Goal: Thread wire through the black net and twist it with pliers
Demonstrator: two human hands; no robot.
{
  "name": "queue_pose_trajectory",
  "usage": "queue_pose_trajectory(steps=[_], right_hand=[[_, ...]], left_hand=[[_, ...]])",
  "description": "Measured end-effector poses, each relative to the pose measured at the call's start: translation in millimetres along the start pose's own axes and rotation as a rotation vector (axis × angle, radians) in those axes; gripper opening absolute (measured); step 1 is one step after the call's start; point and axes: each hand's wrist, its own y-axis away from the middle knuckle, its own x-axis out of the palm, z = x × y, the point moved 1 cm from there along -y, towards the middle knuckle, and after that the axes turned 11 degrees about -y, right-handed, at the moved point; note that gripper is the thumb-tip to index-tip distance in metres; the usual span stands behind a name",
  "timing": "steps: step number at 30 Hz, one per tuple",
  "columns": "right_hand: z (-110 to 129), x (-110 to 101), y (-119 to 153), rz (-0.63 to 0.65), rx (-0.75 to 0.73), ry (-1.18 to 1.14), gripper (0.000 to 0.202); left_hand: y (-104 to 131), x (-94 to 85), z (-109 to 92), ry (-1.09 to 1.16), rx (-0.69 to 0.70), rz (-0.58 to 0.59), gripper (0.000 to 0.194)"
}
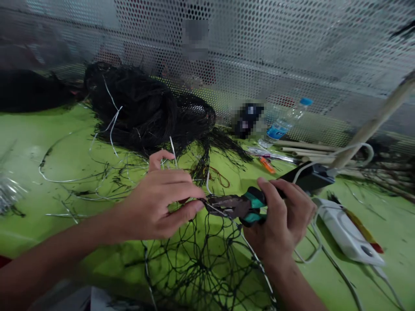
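My right hand (282,216) is wrapped round the green and black handles of a pair of pliers (235,206), whose dark jaws point left. At the jaw tips, a thin silvery wire (256,257) crosses the pliers and runs down to the lower right. Thumb and forefinger of my left hand (168,201) pinch the wire right beside the jaws. Below both hands spreads a black knotted net (199,261), its edge along the wire. Whether the jaws grip the wire is hard to make out.
A heap of black fibres (136,108) lies behind my hands, with loose wire (116,114) on it. To the right are a water bottle (285,123), a wooden pole (372,125) and a white power strip (350,233) with cables. A perforated metal panel (275,43) stands behind.
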Motion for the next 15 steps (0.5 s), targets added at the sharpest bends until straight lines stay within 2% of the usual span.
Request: queue_pose_trajectory(steps=[5, 10, 15], right_hand=[[4.6, -3.1, 4.0, 0.056, 0.084, -0.069, 0.073], [7.8, -6.4, 6.2, 0.174, 0.141, -0.153, 0.077], [7.8, -4.0, 6.8, 0.220, 0.183, -0.205, 0.076]], left_hand=[[-0.4, 1.7, -3.6, 0.086, -0.005, 0.014, 0.010], [-1.0, -0.3, -2.6, 0.146, -0.009, 0.089, 0.016], [-1.2, -1.0, -2.1, 0.215, -0.051, 0.157, 0.015]])
